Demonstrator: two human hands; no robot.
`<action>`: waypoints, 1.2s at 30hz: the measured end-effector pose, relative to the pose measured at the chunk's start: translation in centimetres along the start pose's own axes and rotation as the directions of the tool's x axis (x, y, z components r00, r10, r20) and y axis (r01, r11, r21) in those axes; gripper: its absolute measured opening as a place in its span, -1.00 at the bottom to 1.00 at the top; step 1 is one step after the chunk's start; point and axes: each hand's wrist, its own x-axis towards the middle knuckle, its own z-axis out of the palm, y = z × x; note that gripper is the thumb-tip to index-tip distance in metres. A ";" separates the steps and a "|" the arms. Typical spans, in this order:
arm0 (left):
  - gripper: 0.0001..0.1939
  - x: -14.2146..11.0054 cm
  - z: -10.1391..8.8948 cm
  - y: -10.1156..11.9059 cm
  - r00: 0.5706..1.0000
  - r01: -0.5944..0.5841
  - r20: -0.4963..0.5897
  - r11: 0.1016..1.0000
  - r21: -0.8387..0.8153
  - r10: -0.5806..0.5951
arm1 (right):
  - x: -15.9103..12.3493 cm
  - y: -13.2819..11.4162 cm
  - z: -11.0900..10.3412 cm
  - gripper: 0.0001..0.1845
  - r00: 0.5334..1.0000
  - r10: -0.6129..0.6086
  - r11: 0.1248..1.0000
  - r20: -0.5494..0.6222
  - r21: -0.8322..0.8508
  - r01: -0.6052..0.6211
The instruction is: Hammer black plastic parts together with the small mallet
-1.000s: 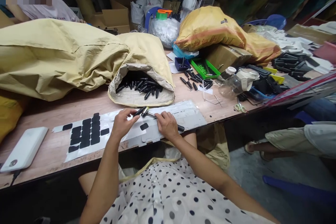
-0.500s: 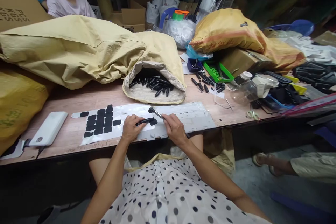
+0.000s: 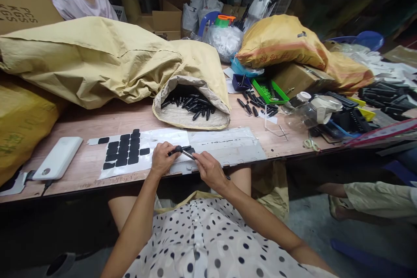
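My left hand [image 3: 162, 159] is closed around a slim black plastic part [image 3: 186, 147], held low over a grey board [image 3: 228, 145]. Fingers of my right hand [image 3: 210, 169] wrap a small hammer [image 3: 188, 153] with a metal shaft. Its dark head lies over the black part close to my left fingertips; whether they touch I cannot tell. A black pad on the board is partly covered by the hammer. To the left, rows of rounded black pads [image 3: 122, 158] stick to a white sheet [image 3: 156, 135]. Behind, a beige sack [image 3: 192, 120] gapes open, with many similar black parts [image 3: 197, 106] inside.
A white power bank [image 3: 58, 158] with a cable lies at the left. Loose black parts, a green tray [image 3: 282, 101], a dark blue box [image 3: 241, 83], a clear jug [image 3: 304, 117] and scissors [image 3: 311, 143] are at the right. A person [image 3: 86, 6] is across the table.
My view has swung left. The hammer head rose off the part half a second ago and is now down over it again. My left hand keeps hold of the black part.
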 end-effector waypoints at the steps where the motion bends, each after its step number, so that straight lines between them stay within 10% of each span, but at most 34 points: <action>1: -0.88 0.0 0.0 0.1 1.000 0.006 0.001 1.000 -0.004 -0.006 | 0.0 0.0 0.0 -0.61 1.000 0.019 1.000 -0.008 -0.009 -0.019; 36: -0.63 -0.5 -1.6 1.4 0.996 -0.008 -0.085 0.993 -0.116 -0.002 | 3.5 4.1 0.7 -0.70 0.991 0.085 0.886 -0.108 -0.446 -0.124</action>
